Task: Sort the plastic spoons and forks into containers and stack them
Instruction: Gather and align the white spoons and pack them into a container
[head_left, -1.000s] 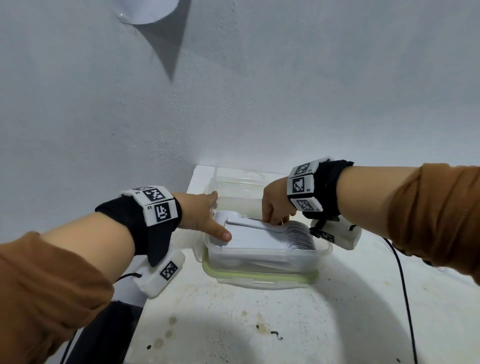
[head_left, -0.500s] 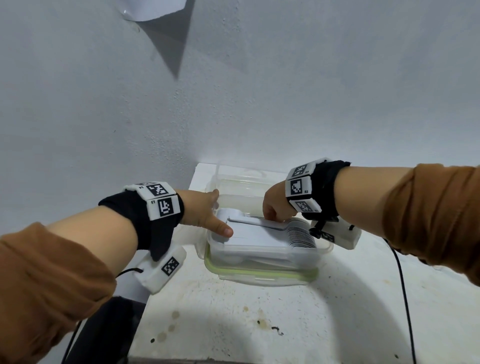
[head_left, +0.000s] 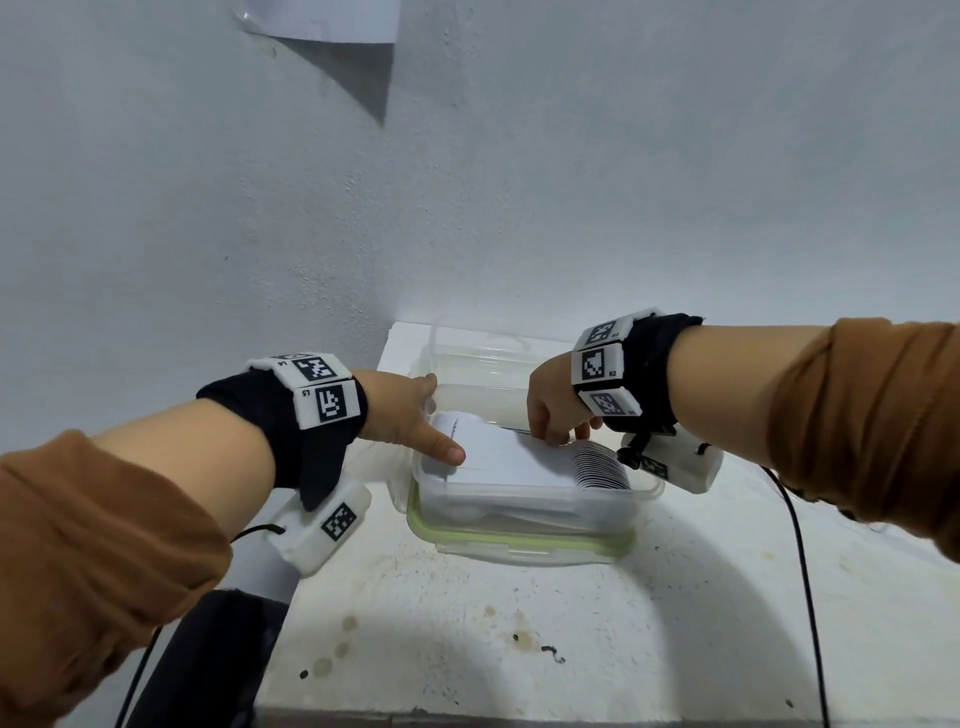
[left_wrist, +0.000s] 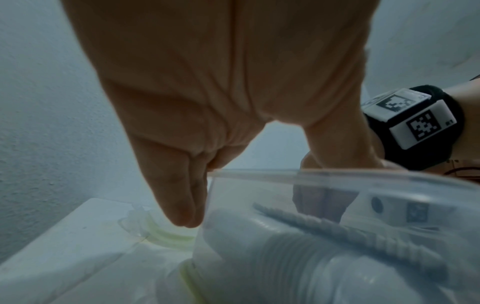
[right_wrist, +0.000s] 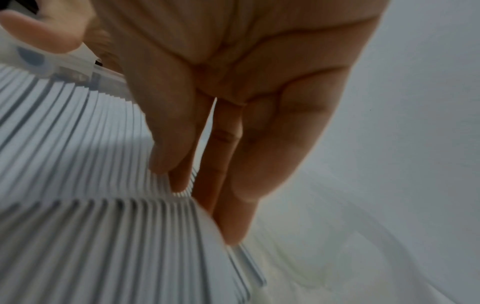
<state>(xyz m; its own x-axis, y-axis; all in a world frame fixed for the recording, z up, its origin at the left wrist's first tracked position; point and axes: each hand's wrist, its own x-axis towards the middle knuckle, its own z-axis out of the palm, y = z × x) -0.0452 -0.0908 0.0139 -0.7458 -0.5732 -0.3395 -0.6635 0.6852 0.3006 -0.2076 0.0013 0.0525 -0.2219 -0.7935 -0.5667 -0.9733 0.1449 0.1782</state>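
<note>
Two hands worked at a clear plastic container (head_left: 524, 496) packed with nested white plastic cutlery (head_left: 514, 457), which sat stacked on a second clear container with a green-edged lid (head_left: 519, 540) near the far left corner of a stained white table (head_left: 519, 634). The left hand (head_left: 405, 410) steadied the upper container's left end, thumb over the rim and fingers (left_wrist: 179, 201) straight down its outer wall. The right hand (head_left: 550, 410) reached in from the right, its fingers (right_wrist: 166, 144) curled down onto the cutlery handles; whether they actually pinched any could not be made out. Blur left spoons and forks indistinguishable, and the lower container's contents showed only dimly. A further clear container (head_left: 483, 358) stood behind, against the wall.
</note>
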